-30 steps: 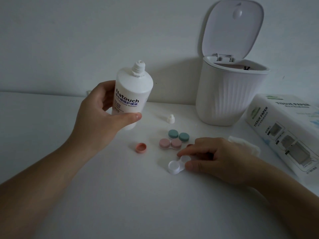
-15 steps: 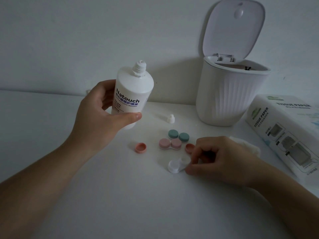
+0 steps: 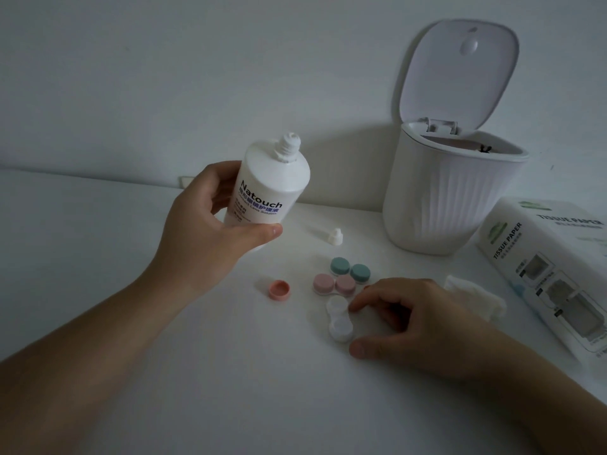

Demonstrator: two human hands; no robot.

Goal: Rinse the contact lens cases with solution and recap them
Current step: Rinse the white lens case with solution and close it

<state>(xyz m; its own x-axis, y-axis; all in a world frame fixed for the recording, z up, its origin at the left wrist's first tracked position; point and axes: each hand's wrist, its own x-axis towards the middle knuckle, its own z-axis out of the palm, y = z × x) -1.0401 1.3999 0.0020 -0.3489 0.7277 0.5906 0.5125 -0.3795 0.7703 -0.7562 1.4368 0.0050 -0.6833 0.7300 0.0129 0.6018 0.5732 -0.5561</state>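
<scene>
Beyond our right hand [image 3: 417,326] stands the open bin [image 3: 450,195]. Our left hand [image 3: 200,238] grips the uncapped bottle [image 3: 272,188]. On the counter [image 3: 230,372], our right thumb and fingertips pinch the open white case [image 3: 339,318].

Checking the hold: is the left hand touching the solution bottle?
Touching. The head view shows the left hand wrapped round the solution bottle, thumb pressed on its label.
</scene>
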